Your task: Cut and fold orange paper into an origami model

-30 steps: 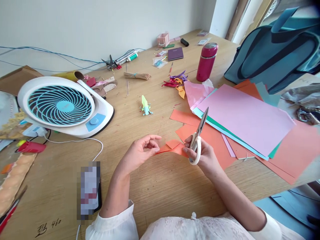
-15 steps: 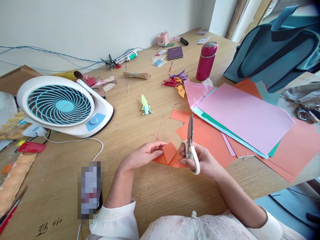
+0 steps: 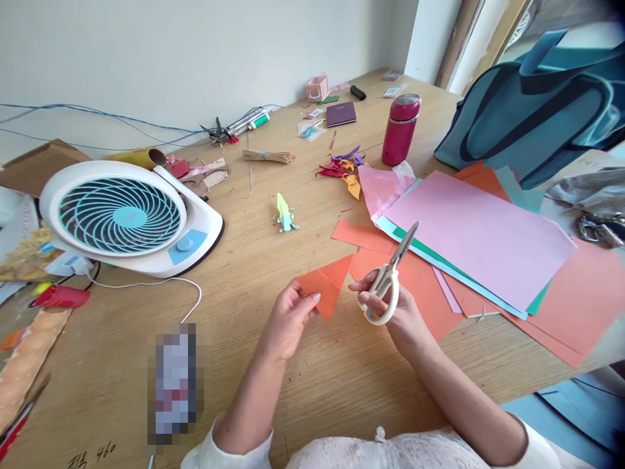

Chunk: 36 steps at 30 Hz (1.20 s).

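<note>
My left hand [image 3: 289,317] pinches a folded orange paper piece [image 3: 326,285] and holds it up just above the wooden table [image 3: 303,371]. My right hand [image 3: 390,311] grips white-handled scissors [image 3: 390,277], blades closed and pointing up and to the right, a short way right of the paper. Behind the scissors lies a stack of coloured sheets [image 3: 473,234], pink on top and orange below.
A white and teal desk fan [image 3: 127,218] stands at the left with its cord trailing forward. A red flask [image 3: 400,129], paper scraps [image 3: 342,168], a small green paper figure [image 3: 284,213], a stick bundle [image 3: 267,156] and a blue bag [image 3: 532,111] lie farther back.
My left hand has lifted the orange piece and turned it up alone; my right hand has let go of the paper and tilted the scissors to the right.
</note>
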Motion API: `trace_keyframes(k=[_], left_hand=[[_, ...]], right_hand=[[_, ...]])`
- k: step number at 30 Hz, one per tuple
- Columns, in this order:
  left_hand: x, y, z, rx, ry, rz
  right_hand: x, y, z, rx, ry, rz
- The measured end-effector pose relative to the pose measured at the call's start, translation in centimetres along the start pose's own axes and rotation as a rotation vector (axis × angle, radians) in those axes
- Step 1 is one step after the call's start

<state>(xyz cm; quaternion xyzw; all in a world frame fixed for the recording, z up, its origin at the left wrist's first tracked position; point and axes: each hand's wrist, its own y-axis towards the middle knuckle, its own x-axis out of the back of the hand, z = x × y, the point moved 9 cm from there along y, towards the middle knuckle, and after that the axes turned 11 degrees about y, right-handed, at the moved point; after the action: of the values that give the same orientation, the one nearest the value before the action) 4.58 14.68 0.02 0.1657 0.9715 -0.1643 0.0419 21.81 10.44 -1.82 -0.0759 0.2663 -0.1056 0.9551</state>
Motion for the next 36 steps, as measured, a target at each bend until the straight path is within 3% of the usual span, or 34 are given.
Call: trace_keyframes(k=[4, 7, 13, 18, 23, 29, 36], left_hand=[[-3.4, -0.8, 1.7, 0.042, -0.12, 0.02], [-4.2, -1.2, 2.0, 0.049, -0.094, 0.02], [-1.9, -1.0, -0.4, -0.061, 0.151, -0.022], [-1.0, -0.8, -0.7, -0.08, 0.409, 0.055], [-0.6, -1.0, -0.1, -0.025, 0.419, 0.042], [0.1, -0.9, -0.7, -0.066, 0.459, -0.06], [0.4, -0.7, -1.7, -0.129, 0.6, -0.084]], right_hand=[[-0.9, -0.2, -0.2, 0.012, 0.011, 0.027], [-0.6, -0.3, -0.5, -0.005, -0.006, -0.001], [-1.3, -0.5, -1.1, -0.068, -0.016, 0.096], [-2.4, -1.1, -1.6, -0.084, -0.094, 0.216], [-2.6, -1.4, -2.1, -0.11, -0.095, 0.268], [-2.9, -1.5, -2.6, -0.172, -0.004, 0.292], [-3.0, -1.6, -3.0, -0.171, -0.076, 0.295]])
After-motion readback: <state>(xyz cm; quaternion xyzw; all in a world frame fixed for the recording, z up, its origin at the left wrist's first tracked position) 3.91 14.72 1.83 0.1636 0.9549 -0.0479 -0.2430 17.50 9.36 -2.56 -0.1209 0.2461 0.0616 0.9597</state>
